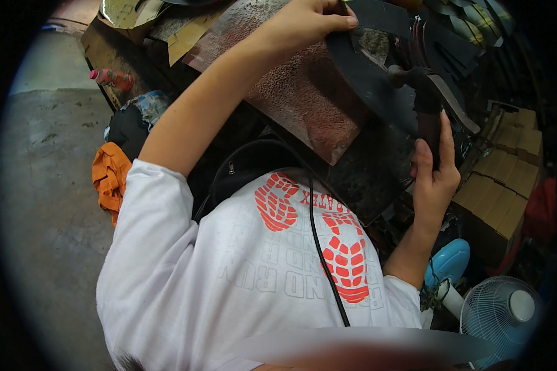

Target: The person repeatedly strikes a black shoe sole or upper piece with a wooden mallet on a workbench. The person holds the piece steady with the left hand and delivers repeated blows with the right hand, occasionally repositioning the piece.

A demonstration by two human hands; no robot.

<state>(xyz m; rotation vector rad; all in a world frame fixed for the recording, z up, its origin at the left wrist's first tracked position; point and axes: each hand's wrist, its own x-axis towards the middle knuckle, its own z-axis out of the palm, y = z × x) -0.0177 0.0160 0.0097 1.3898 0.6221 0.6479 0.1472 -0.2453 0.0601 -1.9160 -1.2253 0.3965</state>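
At the top of the view, my left hand [319, 23] is closed with its thumb pressed at the edge of a flat black sheet piece [380, 17]. My right hand [436, 170], to the right, is wrapped round the dark handle of a hammer [428, 117]. The hammer's head is uppermost, with a rounded face on one side and a long curved arm on the other. Beneath it lies a large curved black sheet [377, 86] on the workbench. A rough reddish-brown plate [303, 93] covers the bench nearer to me.
Yellowish sheet scraps [189, 40] lie at the bench's far left, with a pink-capped bottle [112, 79] near its edge. Orange cloth [110, 176] hangs below. Cardboard boxes [495, 195], a light-blue plastic object [447, 263] and a fan [498, 321] stand at right.
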